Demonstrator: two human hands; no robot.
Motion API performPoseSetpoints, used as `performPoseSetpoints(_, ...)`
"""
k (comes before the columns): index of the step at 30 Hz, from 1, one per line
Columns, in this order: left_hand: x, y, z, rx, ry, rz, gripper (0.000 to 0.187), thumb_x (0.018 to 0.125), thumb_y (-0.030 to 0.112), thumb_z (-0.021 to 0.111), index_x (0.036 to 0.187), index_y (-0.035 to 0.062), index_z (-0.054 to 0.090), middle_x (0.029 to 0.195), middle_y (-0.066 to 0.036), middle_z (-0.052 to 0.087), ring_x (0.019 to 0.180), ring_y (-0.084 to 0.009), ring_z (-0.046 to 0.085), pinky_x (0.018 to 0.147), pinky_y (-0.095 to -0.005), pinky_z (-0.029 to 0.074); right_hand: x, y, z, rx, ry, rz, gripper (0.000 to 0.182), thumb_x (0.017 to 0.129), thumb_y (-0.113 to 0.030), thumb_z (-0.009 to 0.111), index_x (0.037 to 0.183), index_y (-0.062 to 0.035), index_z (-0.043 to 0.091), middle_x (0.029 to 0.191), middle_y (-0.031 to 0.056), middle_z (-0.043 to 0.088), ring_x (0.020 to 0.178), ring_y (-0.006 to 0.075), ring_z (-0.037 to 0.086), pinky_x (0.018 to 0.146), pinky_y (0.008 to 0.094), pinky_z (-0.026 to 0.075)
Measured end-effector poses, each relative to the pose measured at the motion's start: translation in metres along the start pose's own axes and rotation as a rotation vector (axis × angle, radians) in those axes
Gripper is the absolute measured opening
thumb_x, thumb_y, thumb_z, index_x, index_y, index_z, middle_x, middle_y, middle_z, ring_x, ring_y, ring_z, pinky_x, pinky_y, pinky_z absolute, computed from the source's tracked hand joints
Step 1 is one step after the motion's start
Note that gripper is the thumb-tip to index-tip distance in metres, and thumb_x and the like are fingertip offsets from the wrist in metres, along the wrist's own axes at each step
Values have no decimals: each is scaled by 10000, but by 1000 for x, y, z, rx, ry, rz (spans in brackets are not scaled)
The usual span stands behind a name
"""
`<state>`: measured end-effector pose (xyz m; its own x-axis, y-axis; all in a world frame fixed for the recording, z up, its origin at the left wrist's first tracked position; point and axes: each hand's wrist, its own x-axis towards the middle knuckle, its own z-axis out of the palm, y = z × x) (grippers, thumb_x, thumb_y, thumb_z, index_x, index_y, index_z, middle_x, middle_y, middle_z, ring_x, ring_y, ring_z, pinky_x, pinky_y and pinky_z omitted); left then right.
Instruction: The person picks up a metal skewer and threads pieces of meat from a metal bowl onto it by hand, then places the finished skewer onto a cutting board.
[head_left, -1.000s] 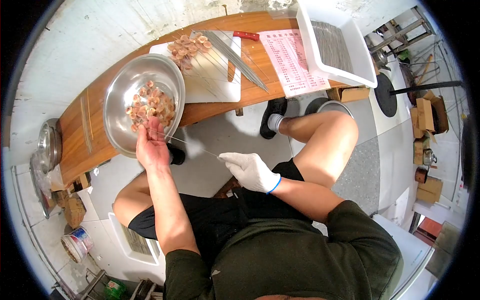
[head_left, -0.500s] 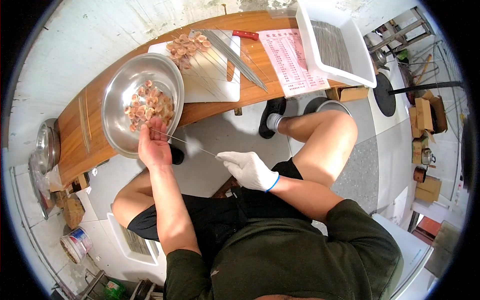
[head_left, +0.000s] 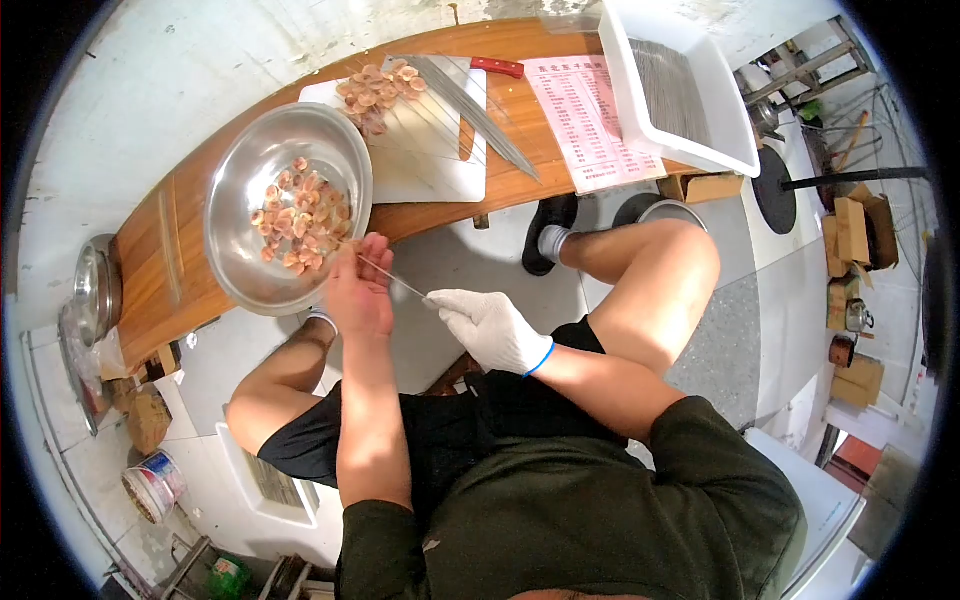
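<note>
A white glove with a blue cuff covers my right hand (head_left: 492,328), which is closed on one end of a thin metal skewer (head_left: 402,283). My bare left hand (head_left: 360,285) is at the skewer's other end, palm up, with thumb and index finger pinched near its tip and the other fingers loosely curled. A small piece of meat seems to be at the fingertips, too small to make out well. Just beyond my left hand, a steel bowl (head_left: 240,190) holds many small pinkish-brown meat pieces (head_left: 305,215).
On the wooden table (head_left: 150,290) are a white cutting board (head_left: 430,170) with skewered meat (head_left: 378,92) and bare skewers (head_left: 480,115), a red-handled knife (head_left: 497,67), a printed pink sheet (head_left: 580,120) and a white tray (head_left: 735,120) of skewers. A bucket (head_left: 155,487) stands on the floor.
My left hand has moved right, from over the bowl's lower part to its lower right edge, closer to my gloved right hand. Less of the skewer shows between the hands.
</note>
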<state>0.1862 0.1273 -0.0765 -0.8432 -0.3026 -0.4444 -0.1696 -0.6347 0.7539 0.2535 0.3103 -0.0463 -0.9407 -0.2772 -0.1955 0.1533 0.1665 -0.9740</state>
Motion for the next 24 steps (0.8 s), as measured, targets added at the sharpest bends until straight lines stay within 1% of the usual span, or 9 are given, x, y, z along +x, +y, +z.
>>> performPoseSetpoints(3, -2, 0, 7, 99, -48, -38, 250, 1008, 231, 490, 1070, 5, 577, 1038, -135, 675, 922, -241, 679, 782, -334, 564, 11, 8, -2, -35, 56, -82, 257, 922, -98, 540, 1128, 23, 636, 1036, 211, 680, 974, 256, 676, 851, 322, 508)
performPoseSetpoints(6, 6, 32, 10, 318, -157, -2, 260, 1009, 239, 494, 1066, 4, 590, 1032, -115, 679, 850, -201, 680, 707, -286, 546, 16, 0, -13, 8, 67, 8, 263, 918, -101, 546, 1133, 22, 634, 1024, 205, 684, 946, 259, 676, 844, 320, 506)
performPoseSetpoints(8, 25, 65, 4, 632, 49, 180, 276, 1005, 242, 504, 969, 10, 648, 888, -74, 686, 760, -138, 648, 668, -263, 528, 18, -5, -23, -3, 66, 48, 272, 928, -97, 545, 1156, 26, 627, 1045, 181, 692, 963, 218, 666, 855, 303, 498)
performPoseSetpoints(9, 53, 77, -27, 815, 23, 269, 289, 1007, 231, 497, 977, -9, 655, 850, -59, 687, 732, -110, 628, 660, -252, 519, 18, -4, -26, 44, 60, 94, 274, 933, -96, 542, 1162, 28, 625, 1057, 169, 692, 972, 201, 658, 861, 295, 494)
performPoseSetpoints(10, 68, 95, -41, 1032, -5, 243, 282, 983, 223, 535, 976, -25, 668, 855, -59, 688, 717, -88, 613, 662, -265, 515, 19, -3, -28, 91, 54, 141, 277, 938, -95, 539, 1169, 31, 623, 1070, 157, 693, 981, 183, 650, 868, 288, 491)
performPoseSetpoints(13, 107, 117, -73, 1836, -43, 57, 211, 852, 197, 653, 948, 17, 708, 854, -170, 693, 812, -286, 675, 760, -386, 509, 20, -6, -28, 180, 28, 216, 282, 948, -91, 533, 1183, 38, 618, 1097, 129, 690, 997, 146, 627, 889, 268, 479)
performPoseSetpoints(16, 114, 112, -84, 2080, -272, 153, 217, 814, 187, 670, 972, 45, 716, 901, -195, 688, 895, -368, 650, 804, -419, 496, 23, -5, -25, 223, 21, 207, 285, 947, -85, 534, 1188, 44, 615, 1100, 127, 688, 994, 140, 621, 898, 261, 475)
performPoseSetpoints(20, 113, 110, -69, 2035, -247, 47, 234, 781, 185, 694, 972, 50, 710, 942, -190, 685, 921, -368, 641, 822, -428, 495, 26, -4, -25, 155, 9, 171, 286, 942, -75, 539, 1187, 52, 613, 1103, 128, 685, 997, 138, 616, 901, 256, 471)
performPoseSetpoints(24, 119, 102, -78, 2013, -235, 73, 273, 761, 155, 705, 1010, 45, 690, 944, -208, 678, 928, -368, 640, 819, -430, 496, 26, -5, -22, 182, 6, 198, 281, 941, -73, 540, 1179, 56, 616, 1109, 129, 681, 1007, 139, 613, 910, 253, 465)
